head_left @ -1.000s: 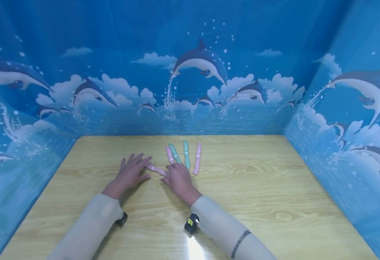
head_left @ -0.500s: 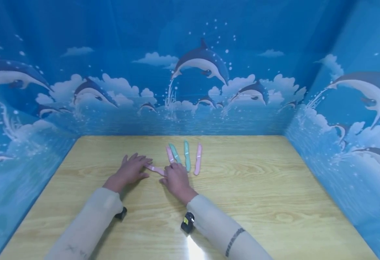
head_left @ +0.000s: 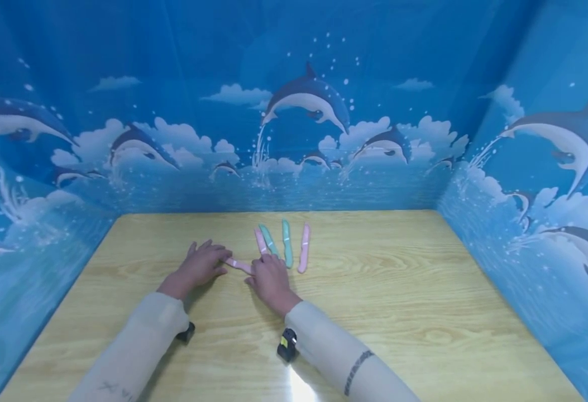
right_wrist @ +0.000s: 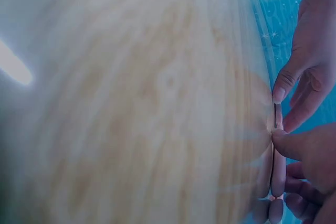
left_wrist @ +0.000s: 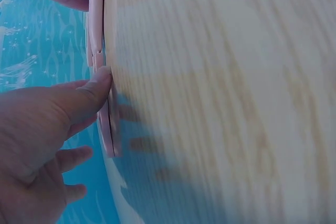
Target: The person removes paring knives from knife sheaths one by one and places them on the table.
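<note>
A slim pink stick [head_left: 239, 266] with a white band, shaped like a capped knife, lies slantwise low over the table between both hands. My left hand [head_left: 198, 266] pinches its left end between thumb and forefinger, the other fingers spread apart in the left wrist view. At the opposite end, my right hand [head_left: 272, 283] grips the stick, its thumb [right_wrist: 289, 144] laid along the side. Just beyond the right fingers lie another pink stick [head_left: 261, 241] and a green stick [head_left: 269, 239], side by side. Right of these come a second green one [head_left: 287, 244] and a pink one [head_left: 304, 248].
The light wood-grain table [head_left: 399, 312] reaches back to a blue curtain [head_left: 213, 44] printed with dolphins, which also encloses both sides. Small black wrist cameras [head_left: 287, 345] hang under the sleeves. A bright glare spot [head_left: 301, 385] shows near the front.
Both hands stay on the pink stick, and the left fingers have drawn in slightly around its end. The right forearm has shifted a little leftward. The other sticks lie as before.
</note>
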{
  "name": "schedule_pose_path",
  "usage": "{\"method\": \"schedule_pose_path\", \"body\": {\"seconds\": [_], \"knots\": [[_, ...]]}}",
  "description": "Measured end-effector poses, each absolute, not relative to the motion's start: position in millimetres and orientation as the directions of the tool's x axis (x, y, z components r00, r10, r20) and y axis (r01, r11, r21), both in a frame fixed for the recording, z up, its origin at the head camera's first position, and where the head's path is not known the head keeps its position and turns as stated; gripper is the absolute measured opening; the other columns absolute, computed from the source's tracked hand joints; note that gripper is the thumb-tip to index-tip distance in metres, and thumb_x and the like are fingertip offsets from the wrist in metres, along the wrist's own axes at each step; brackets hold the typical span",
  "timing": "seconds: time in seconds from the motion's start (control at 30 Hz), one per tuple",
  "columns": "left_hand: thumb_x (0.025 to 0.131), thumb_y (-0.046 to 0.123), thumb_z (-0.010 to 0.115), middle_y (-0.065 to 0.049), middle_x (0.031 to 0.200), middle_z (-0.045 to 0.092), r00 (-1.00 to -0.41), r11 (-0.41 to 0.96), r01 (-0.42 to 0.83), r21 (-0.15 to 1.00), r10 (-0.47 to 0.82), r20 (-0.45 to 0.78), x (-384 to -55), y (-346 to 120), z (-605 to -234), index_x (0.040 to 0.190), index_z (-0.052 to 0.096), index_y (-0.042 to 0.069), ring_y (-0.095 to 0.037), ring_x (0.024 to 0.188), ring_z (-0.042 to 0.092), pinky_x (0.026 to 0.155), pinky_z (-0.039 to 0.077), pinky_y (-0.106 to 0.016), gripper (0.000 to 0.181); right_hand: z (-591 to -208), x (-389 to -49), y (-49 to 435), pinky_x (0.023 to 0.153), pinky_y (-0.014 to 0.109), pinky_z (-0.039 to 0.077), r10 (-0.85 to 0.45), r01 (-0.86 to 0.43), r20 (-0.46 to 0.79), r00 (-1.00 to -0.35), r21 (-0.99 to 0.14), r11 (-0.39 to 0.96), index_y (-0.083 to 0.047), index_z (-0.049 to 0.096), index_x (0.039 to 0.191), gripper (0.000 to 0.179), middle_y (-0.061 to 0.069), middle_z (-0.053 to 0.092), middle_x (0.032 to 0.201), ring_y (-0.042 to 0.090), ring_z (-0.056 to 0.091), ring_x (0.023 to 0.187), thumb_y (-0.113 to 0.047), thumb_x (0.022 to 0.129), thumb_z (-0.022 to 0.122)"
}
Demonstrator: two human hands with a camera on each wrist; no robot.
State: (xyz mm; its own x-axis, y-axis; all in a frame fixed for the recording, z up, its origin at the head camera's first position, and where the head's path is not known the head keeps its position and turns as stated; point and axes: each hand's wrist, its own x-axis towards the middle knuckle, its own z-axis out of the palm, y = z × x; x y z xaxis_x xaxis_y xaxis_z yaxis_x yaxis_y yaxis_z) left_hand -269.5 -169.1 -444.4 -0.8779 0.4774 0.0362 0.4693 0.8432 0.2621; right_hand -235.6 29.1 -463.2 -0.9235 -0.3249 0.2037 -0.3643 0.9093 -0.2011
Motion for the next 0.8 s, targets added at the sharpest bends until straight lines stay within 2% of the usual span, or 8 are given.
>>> {"method": "schedule_pose_path", "body": {"seconds": [0.1, 0.33, 0.67, 0.8], "knots": [[0.087, 0.016, 0.072, -0.021, 0.132, 0.057, -0.875, 0.842, 0.475, 0.258, 0.482, 0.037, -269.4, -168.5, -446.4, 0.121, 0.063, 0.008, -0.053, 0.129, 0.039, 0.103, 0.015, -0.078, 0.036, -464.8, -236.4, 29.0, 0.072, 0.028, 0.044, -0.327, -0.366, 0.21, -0.921, -0.183, 0.913, -0.015, 0.066, 0.082, 0.026, -0.002, 0.063, 0.09, 0.017, 0.054, 0.084, -0.039, 0.081, 0.076], [0.089, 0.014, 0.07, -0.015, 0.124, 0.064, -0.886, 0.853, 0.455, 0.254, 0.463, 0.033, -270.5, -167.2, -451.1, 0.12, 0.064, 0.007, -0.038, 0.12, 0.054, 0.104, 0.019, -0.076, 0.032, -466.3, -237.7, 26.6, 0.069, 0.028, 0.045, -0.329, -0.364, 0.217, -0.919, -0.15, 0.919, -0.015, 0.07, 0.086, 0.021, -0.001, 0.063, 0.085, 0.016, 0.053, 0.079, -0.035, 0.084, 0.076], [0.086, 0.005, 0.07, -0.014, 0.112, 0.069, -0.881, 0.852, 0.473, 0.225, 0.454, 0.131, -267.6, -165.3, -452.0, 0.108, 0.068, 0.006, -0.036, 0.11, 0.061, 0.103, 0.027, -0.073, 0.022, -464.7, -237.9, 22.4, 0.068, 0.026, 0.042, -0.319, -0.345, 0.19, -0.928, -0.126, 0.93, -0.015, 0.07, 0.087, 0.017, -0.002, 0.059, 0.08, 0.015, 0.049, 0.075, -0.031, 0.086, 0.073], [0.088, 0.008, 0.069, -0.013, 0.108, 0.07, -0.884, 0.857, 0.468, 0.215, 0.447, 0.14, -267.9, -164.8, -452.2, 0.105, 0.07, 0.007, -0.035, 0.106, 0.063, 0.1, 0.034, -0.07, 0.017, -464.7, -237.8, 22.0, 0.067, 0.026, 0.042, -0.314, -0.339, 0.193, -0.929, -0.113, 0.934, -0.014, 0.07, 0.086, 0.015, -0.002, 0.059, 0.079, 0.015, 0.049, 0.075, -0.029, 0.086, 0.073]]}}
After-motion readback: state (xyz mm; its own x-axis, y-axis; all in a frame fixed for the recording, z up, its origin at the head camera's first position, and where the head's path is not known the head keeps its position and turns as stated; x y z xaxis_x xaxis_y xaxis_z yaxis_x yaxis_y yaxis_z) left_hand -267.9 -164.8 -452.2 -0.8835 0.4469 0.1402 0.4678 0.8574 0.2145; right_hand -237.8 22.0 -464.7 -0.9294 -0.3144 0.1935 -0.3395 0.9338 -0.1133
